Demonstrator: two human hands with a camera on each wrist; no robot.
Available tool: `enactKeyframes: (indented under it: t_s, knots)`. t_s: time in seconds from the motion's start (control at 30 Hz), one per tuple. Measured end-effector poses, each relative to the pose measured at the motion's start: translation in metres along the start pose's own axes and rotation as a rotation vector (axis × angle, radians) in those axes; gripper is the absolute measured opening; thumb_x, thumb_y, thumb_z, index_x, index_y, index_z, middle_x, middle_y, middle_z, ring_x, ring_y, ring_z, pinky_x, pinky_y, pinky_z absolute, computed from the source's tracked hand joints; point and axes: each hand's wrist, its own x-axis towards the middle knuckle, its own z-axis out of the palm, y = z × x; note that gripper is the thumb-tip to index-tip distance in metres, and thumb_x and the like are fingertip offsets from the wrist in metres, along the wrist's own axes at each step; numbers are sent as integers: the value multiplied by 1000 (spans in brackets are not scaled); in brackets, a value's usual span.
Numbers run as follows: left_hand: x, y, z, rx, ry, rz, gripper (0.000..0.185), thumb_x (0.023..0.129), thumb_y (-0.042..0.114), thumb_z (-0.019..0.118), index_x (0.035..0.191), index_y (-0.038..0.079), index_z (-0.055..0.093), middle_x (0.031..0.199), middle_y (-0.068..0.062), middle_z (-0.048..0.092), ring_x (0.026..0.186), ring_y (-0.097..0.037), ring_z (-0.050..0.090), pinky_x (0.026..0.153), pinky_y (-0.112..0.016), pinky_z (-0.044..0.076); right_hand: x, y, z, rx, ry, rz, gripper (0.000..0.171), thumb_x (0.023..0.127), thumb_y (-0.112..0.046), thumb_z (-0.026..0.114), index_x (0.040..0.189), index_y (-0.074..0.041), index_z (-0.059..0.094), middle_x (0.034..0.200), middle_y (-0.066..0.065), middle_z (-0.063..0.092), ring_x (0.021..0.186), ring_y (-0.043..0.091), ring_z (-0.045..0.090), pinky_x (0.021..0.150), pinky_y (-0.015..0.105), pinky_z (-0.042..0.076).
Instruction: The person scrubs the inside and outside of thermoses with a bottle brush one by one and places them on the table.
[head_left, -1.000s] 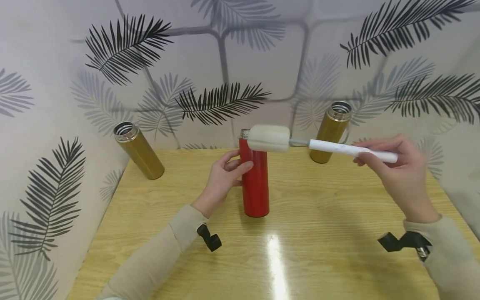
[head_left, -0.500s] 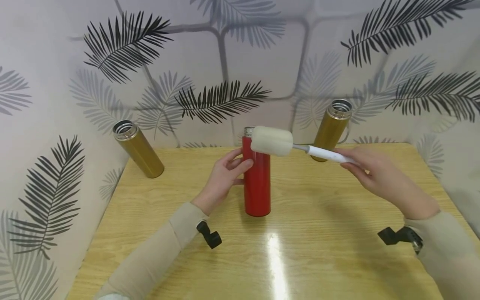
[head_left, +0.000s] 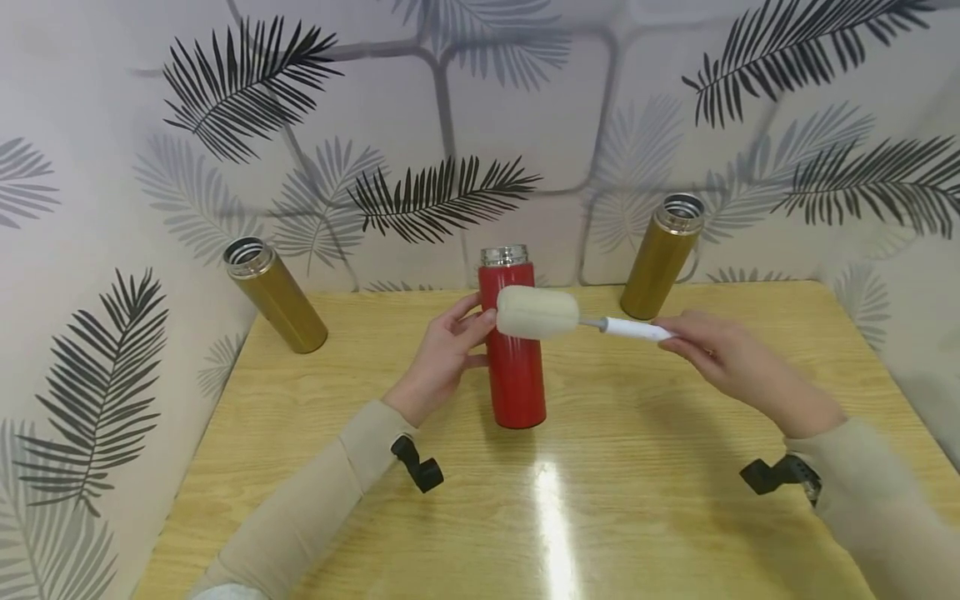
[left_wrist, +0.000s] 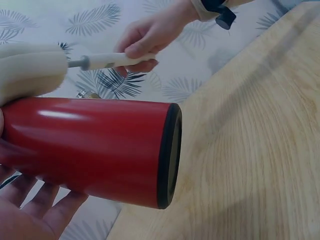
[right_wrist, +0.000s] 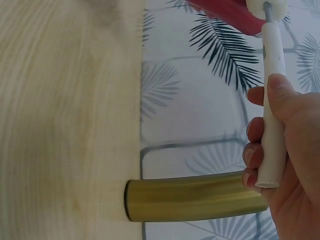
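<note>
"Where's the brush [head_left: 551, 314]?"
"Gripped in the right hand [head_left: 712, 346], outside the red bottle [head_left: 517, 375]."
"And that?"
"Uncapped, gripped by the left hand [head_left: 442, 354], seemingly above the table [head_left: 637, 500]; whether it's scrubbed, can't tell."

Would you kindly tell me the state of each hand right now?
Left hand: closed around the red bottle.
Right hand: closed, holding the sponge brush by its white handle.
</note>
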Motion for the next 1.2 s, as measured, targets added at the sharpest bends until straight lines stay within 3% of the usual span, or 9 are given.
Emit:
enactKeyframes:
  t_s: [0.07,0.23,0.5,0.7,0.93,1.2]
  knots:
    - [1,2,-1,-8,14,0,51,107,19,61,156,14,46,142,-17,62,116,-21,65,87,-40,60,-3,0,4,23,-27,0,20,99,-11,71,118,-7,73,88,-10,59,74,2,45,65,17,38]
    - [3,8,-6,-9,40,17,51,107,23,62,155,15,47,143,-15,61,122,-27,63,89,-42,60,-9,-3,9,28,-92,4,32,89,3,77,119,-9,72,87,-14,54,74,0,44,65,15,38]
    - [5,13,-10,-32,34,56,48,107,24,61,153,13,50,140,-16,64,119,-28,66,88,-41,61,-16,-9,11,38,-134,15,32,90,0,77,120,-9,73,88,-16,54,74,-2,44,64,15,39]
    - [6,15,-13,-77,48,87,45,108,25,59,150,11,52,136,-15,66,113,-24,67,84,-39,62,-22,-6,13,38,-153,-41,20,100,-21,70,116,-10,75,89,-15,54,75,-3,43,64,12,38]
    - [3,19,-13,-120,49,72,46,109,26,57,151,9,50,132,-12,66,111,-24,67,83,-40,60,-23,-6,16,57,-104,-109,35,107,-37,53,115,-9,73,93,-10,62,78,-1,48,66,15,41]
    - [3,19,-13,-124,38,62,46,110,29,54,151,8,50,129,-11,67,109,-24,67,84,-41,60,-21,-9,15,116,-112,-75,20,98,-13,73,118,-11,71,100,-8,67,82,2,55,72,17,45]
